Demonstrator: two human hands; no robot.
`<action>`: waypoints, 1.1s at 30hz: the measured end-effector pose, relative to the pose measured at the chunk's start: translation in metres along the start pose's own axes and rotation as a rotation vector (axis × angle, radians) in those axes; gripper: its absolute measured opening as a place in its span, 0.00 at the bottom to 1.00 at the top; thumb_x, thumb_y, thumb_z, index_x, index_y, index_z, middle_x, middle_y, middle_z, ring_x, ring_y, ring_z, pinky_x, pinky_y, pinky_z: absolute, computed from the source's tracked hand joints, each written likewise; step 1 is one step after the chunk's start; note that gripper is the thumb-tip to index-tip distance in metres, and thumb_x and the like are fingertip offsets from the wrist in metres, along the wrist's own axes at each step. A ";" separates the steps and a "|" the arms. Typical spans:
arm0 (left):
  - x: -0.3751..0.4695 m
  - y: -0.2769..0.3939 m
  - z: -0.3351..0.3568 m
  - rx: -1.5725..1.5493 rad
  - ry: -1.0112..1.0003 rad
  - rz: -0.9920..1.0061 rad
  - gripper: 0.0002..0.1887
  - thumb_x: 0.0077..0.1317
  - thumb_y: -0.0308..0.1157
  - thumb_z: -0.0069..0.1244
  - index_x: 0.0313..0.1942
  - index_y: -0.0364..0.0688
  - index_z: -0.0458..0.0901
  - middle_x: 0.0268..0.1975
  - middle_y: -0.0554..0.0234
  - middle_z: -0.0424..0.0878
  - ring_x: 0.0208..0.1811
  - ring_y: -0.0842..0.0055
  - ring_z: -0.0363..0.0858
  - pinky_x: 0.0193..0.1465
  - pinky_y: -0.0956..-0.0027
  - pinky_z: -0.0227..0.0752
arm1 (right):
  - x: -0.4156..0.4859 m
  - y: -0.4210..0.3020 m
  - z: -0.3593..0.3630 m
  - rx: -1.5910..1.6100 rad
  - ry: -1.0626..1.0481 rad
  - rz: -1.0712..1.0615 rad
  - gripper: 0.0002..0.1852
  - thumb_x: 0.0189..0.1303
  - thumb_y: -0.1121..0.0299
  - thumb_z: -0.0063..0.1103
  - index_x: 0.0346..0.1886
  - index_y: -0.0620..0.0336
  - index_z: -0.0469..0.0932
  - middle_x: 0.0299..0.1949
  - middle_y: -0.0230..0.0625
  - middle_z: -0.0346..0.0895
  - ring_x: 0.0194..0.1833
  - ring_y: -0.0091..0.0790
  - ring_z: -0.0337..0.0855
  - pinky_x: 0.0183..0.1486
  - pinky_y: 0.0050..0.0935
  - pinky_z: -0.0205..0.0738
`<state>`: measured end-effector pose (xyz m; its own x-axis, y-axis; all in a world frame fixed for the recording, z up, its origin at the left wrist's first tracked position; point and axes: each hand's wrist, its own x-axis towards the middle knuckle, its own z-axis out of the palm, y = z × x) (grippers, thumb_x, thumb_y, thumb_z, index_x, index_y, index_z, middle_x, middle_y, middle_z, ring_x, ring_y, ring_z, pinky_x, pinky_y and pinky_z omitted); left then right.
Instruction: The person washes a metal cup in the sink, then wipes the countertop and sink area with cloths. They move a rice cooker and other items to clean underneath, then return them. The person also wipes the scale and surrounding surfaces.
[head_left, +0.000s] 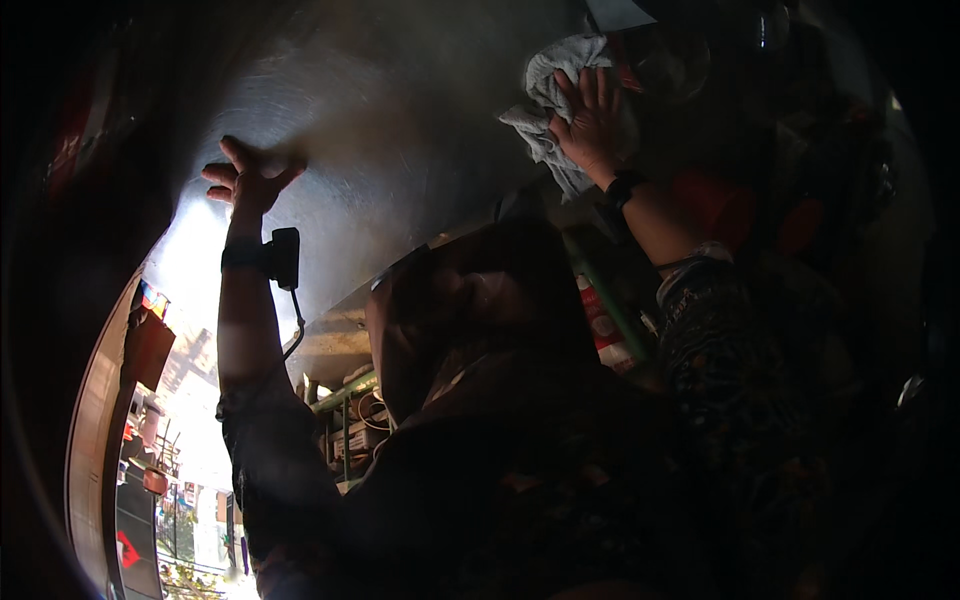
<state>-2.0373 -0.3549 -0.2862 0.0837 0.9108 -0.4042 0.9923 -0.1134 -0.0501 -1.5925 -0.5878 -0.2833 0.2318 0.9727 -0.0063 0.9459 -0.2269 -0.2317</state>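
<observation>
My right hand (589, 127) lies spread on a crumpled grey cloth (551, 79), pressing it against a dark, smooth surface at the upper right. The fingers are only slightly apart, and a dark band circles the wrist. On the left, my left hand (253, 180) rests with fingers spread at the edge of a shiny, scratched metal surface (360, 150), holding nothing. A strap with a small black device and a cable is on that wrist. Glare covers the surface below the left hand.
A green metal shelf frame (346, 394) with stored items stands beneath the surface. A red and white package (600, 322) is beside a green bar. Red round objects (705, 202) sit in shadow on the right. At the upper right edge lies a pale flat piece (621, 13).
</observation>
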 end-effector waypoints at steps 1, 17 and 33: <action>0.000 -0.004 -0.001 -0.038 -0.019 0.007 0.70 0.37 0.65 0.63 0.67 0.49 0.28 0.60 0.24 0.37 0.61 0.32 0.40 0.64 0.37 0.42 | -0.009 -0.020 0.008 0.002 -0.022 0.026 0.38 0.50 0.47 0.57 0.67 0.34 0.58 0.67 0.40 0.52 0.70 0.52 0.41 0.65 0.63 0.36; -0.135 -0.075 0.024 -0.687 0.202 0.111 0.22 0.60 0.28 0.50 0.56 0.41 0.70 0.61 0.51 0.69 0.62 0.59 0.67 0.61 0.64 0.64 | -0.009 -0.111 0.015 0.206 -0.284 -0.622 0.29 0.46 0.56 0.62 0.56 0.46 0.72 0.58 0.39 0.66 0.63 0.48 0.59 0.63 0.55 0.49; -0.264 -0.088 -0.004 -1.276 0.350 -0.615 0.18 0.60 0.27 0.48 0.52 0.46 0.76 0.62 0.53 0.68 0.58 0.68 0.72 0.55 0.69 0.68 | 0.087 -0.387 0.063 -0.075 -0.197 -0.742 0.37 0.52 0.45 0.52 0.66 0.46 0.61 0.67 0.45 0.55 0.70 0.54 0.44 0.67 0.57 0.36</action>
<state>-2.1467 -0.5838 -0.1718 -0.5421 0.7540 -0.3710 0.2685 0.5738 0.7737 -1.9527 -0.4118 -0.2551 -0.5071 0.8604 -0.0493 0.8524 0.4923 -0.1762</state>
